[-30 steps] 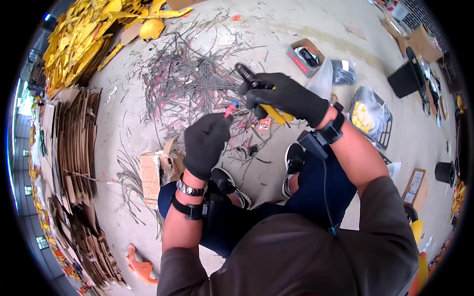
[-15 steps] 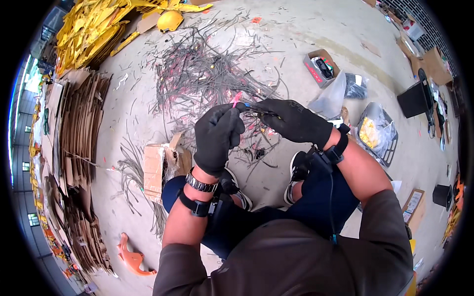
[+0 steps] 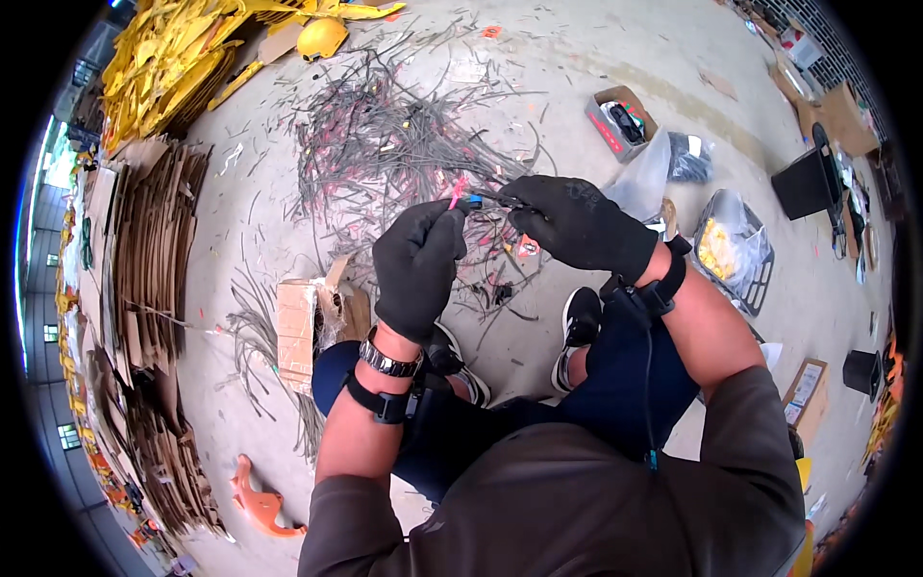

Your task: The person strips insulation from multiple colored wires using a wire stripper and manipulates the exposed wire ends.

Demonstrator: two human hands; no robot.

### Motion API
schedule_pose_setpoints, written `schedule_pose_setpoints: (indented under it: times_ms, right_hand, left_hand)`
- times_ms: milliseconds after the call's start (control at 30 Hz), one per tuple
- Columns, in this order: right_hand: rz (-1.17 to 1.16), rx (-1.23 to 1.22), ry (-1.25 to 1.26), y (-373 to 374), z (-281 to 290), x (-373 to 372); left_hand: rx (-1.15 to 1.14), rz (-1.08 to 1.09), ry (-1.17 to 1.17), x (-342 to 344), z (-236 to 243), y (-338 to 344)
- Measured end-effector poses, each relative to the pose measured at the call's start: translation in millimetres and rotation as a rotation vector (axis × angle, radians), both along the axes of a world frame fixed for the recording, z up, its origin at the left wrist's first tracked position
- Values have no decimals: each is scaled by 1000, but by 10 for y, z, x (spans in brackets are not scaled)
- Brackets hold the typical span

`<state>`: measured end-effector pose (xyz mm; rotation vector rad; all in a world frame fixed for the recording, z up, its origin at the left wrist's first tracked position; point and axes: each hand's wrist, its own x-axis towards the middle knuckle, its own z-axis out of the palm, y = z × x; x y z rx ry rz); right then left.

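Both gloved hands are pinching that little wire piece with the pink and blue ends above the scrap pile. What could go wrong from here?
The small wire piece is pinched only at the fingertips of the left hand and right hand; in thick gloves it could slip. If dropped, it would probably land in the grey wire pile right below and be hard to find. Loose strands lie by the shoes, a possible snag.
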<state>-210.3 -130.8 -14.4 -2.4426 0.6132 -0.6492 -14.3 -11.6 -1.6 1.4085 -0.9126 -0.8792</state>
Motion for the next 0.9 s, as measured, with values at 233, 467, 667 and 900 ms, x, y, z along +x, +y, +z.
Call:
schedule_pose_setpoints:
  times_ms: [233,467,667,900]
  right_hand:
    - [19,39,72,38,61,-9]
    - [7,146,118,74,97,6]
    - [40,319,242,75,100,37]
    - [141,463,195,-27,13,75]
  left_hand:
    - [38,-18,45,-41,42,9]
    - [105,-4,46,-98,93,20]
    - [143,36,35,-129,95,5]
    - [171,27,62,-124,159,-4]
